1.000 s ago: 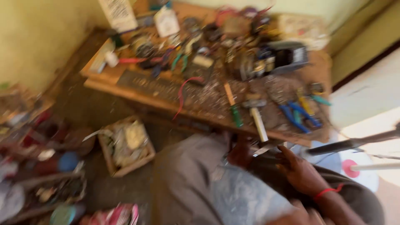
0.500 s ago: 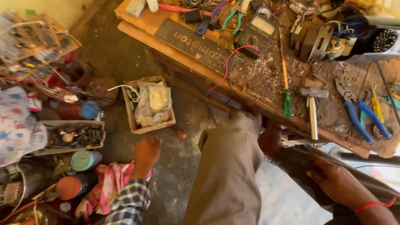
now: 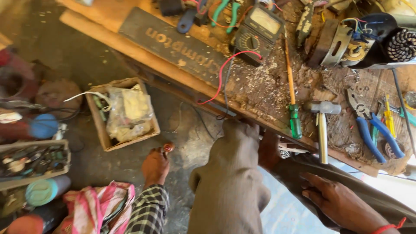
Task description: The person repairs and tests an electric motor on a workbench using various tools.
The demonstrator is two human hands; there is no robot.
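Nearest us, our right hand point(image 3: 340, 203) lies flat on the grey trouser leg point(image 3: 303, 173), fingers spread and holding nothing. It sat on that same thigh half a second ago, so it has barely moved. Past the raised knee point(image 3: 236, 147), our left hand point(image 3: 268, 149) is tucked against the front edge of the workbench point(image 3: 130, 47), as it was before. The knee hides its fingers, so we cannot tell whether they grip anything.

What has changed is our view: it has swung down from the cluttered bench top towards lap and floor. No tool has been lifted. The hammer point(image 3: 323, 125) and the green-handled screwdriver point(image 3: 294, 108) lie on the bench just beyond the left hand, untouched, with the blue-handled pliers point(image 3: 372, 130) to their right.

To the left on the floor, a limb in chequered cloth point(image 3: 156, 167), hand or foot, perhaps someone else's, rests near a cardboard box point(image 3: 123, 112). Farthest back sits a multimeter point(image 3: 258, 30).
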